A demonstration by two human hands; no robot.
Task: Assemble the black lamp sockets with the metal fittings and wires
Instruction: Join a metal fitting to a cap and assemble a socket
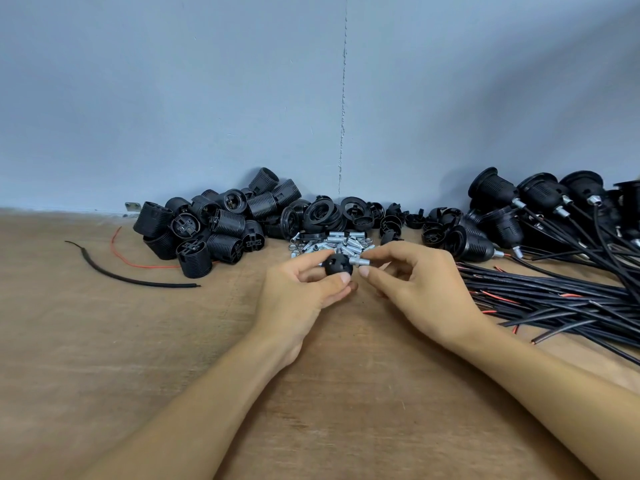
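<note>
We found the black socket cap (pixel 338 265) raised just above the tabletop (pixel 104 341), pinched between thumb and fingertips of the left hand (pixel 304 289). We judged it a light, rigid plastic dome, smooth enough to turn in the grip, and best held by its rim so that the central hole stays clear. Touching its right side was a short metal fitting (pixel 359 261), closed between thumb and forefinger of the right hand (pixel 412 285). We judged the fitting small, hard and threaded, likely to slip or cross-thread if not started square; a hold on its outer end appeared soundest. Both hands were narrowed onto their parts and stood close together, fingertips nearly meeting over the cap.

Just behind the hands lay the loose heap of metal fittings (pixel 332 244). To the left of it we noted a pile of threaded socket bodies (pixel 214 223), and behind it rings and caps (pixel 346 213) along the wall. Finished sockets with wires (pixel 540 209) lay at the right, their black leads (pixel 554 299) fanned near the right wrist. One stray wire (pixel 131 277) lay well apart on the left.
</note>
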